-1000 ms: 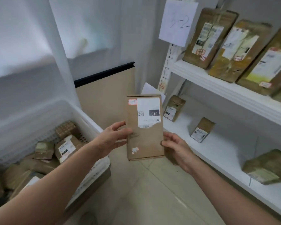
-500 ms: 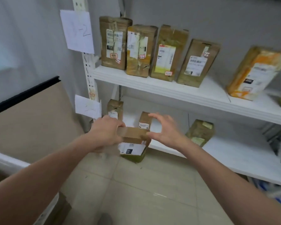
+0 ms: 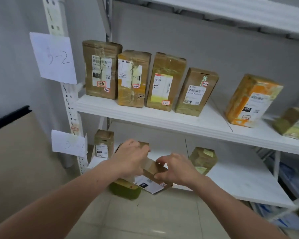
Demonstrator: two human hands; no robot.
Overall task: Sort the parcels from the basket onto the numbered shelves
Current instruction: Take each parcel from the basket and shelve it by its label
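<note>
I hold a flat brown parcel (image 3: 151, 171) with a white label at the front edge of the lower shelf (image 3: 240, 185). My left hand (image 3: 130, 158) grips its left end from above. My right hand (image 3: 173, 169) pinches its right end. The parcel is tilted, label side facing down and towards me. A paper sign reading 3-1 (image 3: 68, 144) marks the lower shelf, and a sign reading 3-2 (image 3: 53, 57) marks the upper shelf (image 3: 162, 118). The basket is out of view.
Several brown parcels stand upright on the upper shelf, with an orange-taped one (image 3: 252, 100) to the right. On the lower shelf stand a small parcel (image 3: 103, 144) at the left and a taped parcel (image 3: 202, 159) to the right. A brown board (image 3: 16, 161) leans at left.
I turned from the basket towards the shelves. The parcel went from upright in front of me down to the lower shelf's front edge, now tilted, with both hands closer to the shelf.
</note>
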